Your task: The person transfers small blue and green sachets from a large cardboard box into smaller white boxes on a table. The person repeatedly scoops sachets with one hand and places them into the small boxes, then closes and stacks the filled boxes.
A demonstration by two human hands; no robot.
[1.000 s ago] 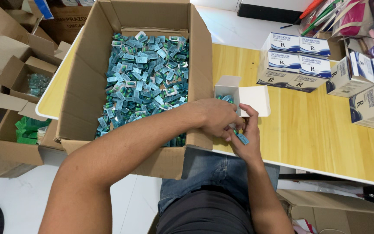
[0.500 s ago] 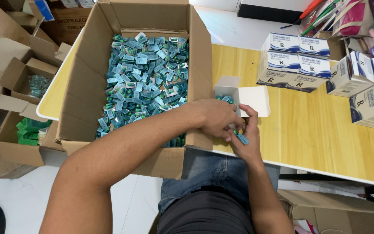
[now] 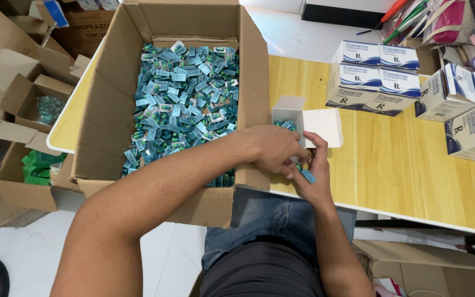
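From the head view, both hands meet at the near edge of the yellow wooden worktop. The left hand reaches across from the left, fingers curled down over a small bunch of blue packets, of which only one end pokes out below the knuckles. The right hand comes up from below, its fingers closed around the same bunch from the other side, index finger raised along the top, so the two hands press together on the packets between them.

Just beyond the hands, touching or nearly touching the left knuckles, stands a small white carton with its lid flap open to the right; a few blue packets show inside it.

To the left of the hands sits a large open cardboard box, its near right corner just under the left wrist, holding a loose heap of the same blue and teal packets.

Well to the right of the hands and further back are stacked white and blue cartons, with more such cartons at the far right edge.

Far to the left, off the worktop, smaller open cardboard boxes rest lower down, one holding green packs
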